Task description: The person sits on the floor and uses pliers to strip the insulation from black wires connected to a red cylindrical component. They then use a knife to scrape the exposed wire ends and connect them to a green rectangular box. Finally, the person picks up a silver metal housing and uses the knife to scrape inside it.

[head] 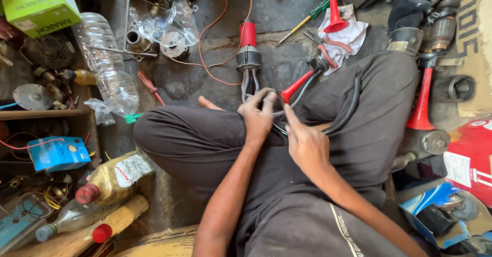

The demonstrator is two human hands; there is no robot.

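The person sits cross-legged on a stained concrete floor (287, 11), dark trousers filling the space under both hands. A black rubber hose (353, 103) loops over the right knee, smooth and thick, running toward the hands. Just beyond the fingers lies a motor (248, 52) with a red cap, grey ribbed body and grey cables. The left hand (258, 116) closes on those cables; the right hand (305, 141) pinches the hose beside a red plastic horn (296, 86).

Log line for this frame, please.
left hand: grips black hoses | right hand: on hoses | red horn: on floor ahead
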